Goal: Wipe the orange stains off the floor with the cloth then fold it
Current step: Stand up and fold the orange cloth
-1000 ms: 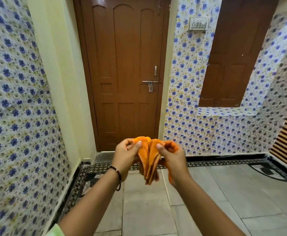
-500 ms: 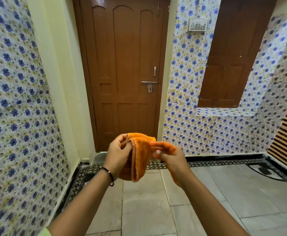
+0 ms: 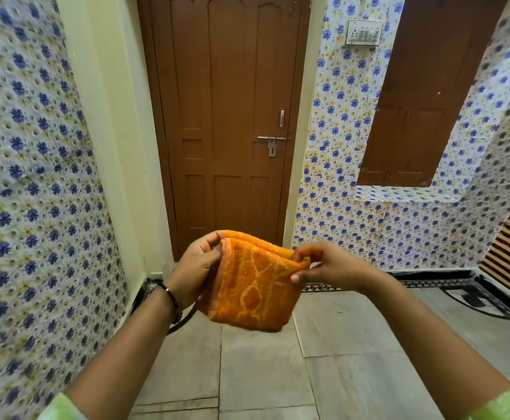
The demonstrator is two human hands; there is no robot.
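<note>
- Orange terry cloth [image 3: 252, 286] now hangs as a flat, squarish packet between the two hands; a second ago it drooped as a narrow, bunched strip, so another fold has just gone in. My reading: the wiping is done, and the folding is near its end.
- Left hand [image 3: 197, 268] grips the cloth's left edge, thumb on the near face by the top corner, fingers curled behind it. A dark band circles that wrist, and the forearm rises from the lower left.
- Grey floor [image 3: 262, 374] tiles below the hands show no orange stain that I can make out.
- Right hand [image 3: 328, 265] pinches the top right corner, its fingers curled over the fold and the thumb beneath; it has swung out from the centre to draw that edge level.
- Beyond both hands stands a brown door [image 3: 229, 116].
</note>
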